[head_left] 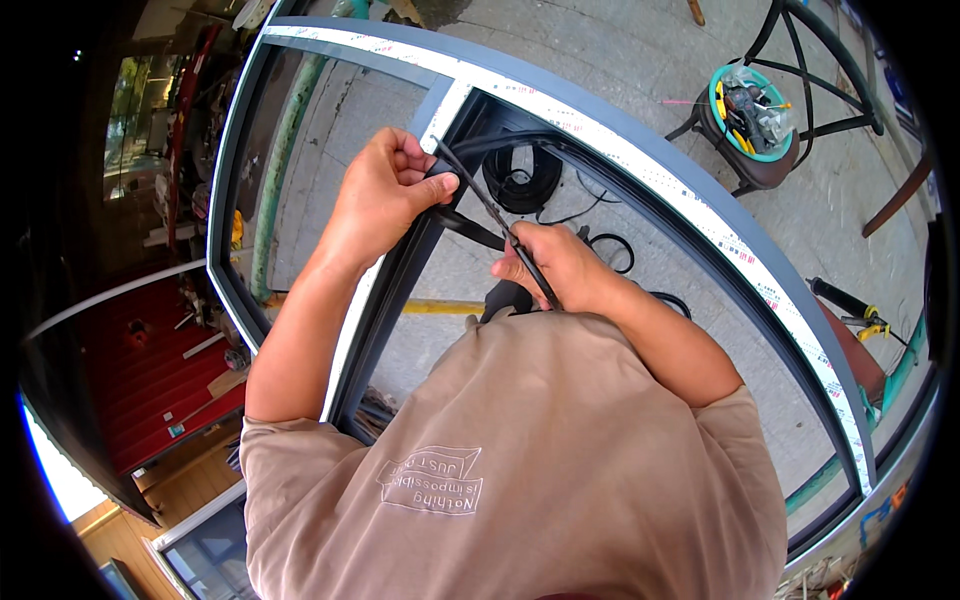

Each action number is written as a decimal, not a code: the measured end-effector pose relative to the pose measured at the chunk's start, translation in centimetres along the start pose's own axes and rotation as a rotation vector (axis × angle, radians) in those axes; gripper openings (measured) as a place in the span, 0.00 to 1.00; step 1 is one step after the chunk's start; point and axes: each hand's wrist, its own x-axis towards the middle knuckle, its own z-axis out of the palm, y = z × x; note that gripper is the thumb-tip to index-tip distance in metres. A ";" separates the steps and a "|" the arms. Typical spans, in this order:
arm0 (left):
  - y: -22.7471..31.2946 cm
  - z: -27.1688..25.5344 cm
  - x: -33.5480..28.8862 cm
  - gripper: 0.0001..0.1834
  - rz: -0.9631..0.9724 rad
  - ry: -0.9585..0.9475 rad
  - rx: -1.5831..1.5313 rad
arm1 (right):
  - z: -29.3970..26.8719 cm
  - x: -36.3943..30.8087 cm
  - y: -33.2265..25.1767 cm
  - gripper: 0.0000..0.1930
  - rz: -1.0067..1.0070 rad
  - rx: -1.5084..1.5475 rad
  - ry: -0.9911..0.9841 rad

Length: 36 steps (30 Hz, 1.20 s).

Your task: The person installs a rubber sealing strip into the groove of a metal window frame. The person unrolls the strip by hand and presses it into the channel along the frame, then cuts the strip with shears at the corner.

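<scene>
**Both hands pinched on black strip, at the top end of the frame's divider**

Around: big frame [690, 190], white film on its face, arcs from upper left to lower right. Divider [352, 322] runs down from its top edge, left of centre. Grey floor [620, 60] shows through the frame. Coil [530, 197] of black strip lies on it just above the right hand, loose black loops [612, 250] to the right. Yellow bar [440, 307] shows below the hands, partly behind the shirt. Green pole [285, 170] crosses the left pane. Upper right: stool [775, 176] carrying a teal bucket [714, 100] of tools and clear plastic, well apart from the hands. Black-and-yellow tool [868, 322] at right edge. Red ribbed surface [120, 400] at left.

In the way: shirt [520, 450] blocks the lower middle; forearms cover parts of the divider and right pane.

Grip: left hand [388, 190] has thumb against curled fingers, little gap, strip between them at the divider. Right hand [552, 262], lower and right, is closed round strip too, fingers partly hidden.

Strip [472, 229]: a flat length sags between the hands; a thinner length slants from beside the left fingertips through the right hand. Can't tell if they're one piece.
</scene>
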 end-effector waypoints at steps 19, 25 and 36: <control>-4.8 10.3 0.6 0.15 -0.024 -0.041 -0.863 | -8.7 -6.9 -7.8 0.33 -0.165 -0.172 0.579; -2.5 12.2 2.9 0.28 -0.065 0.122 -0.876 | -11.1 -6.5 -7.0 0.25 -0.119 -0.234 0.786; -2.5 12.5 4.4 0.30 -0.086 0.194 -0.823 | -10.9 -5.6 -6.9 0.30 -0.150 -0.327 0.811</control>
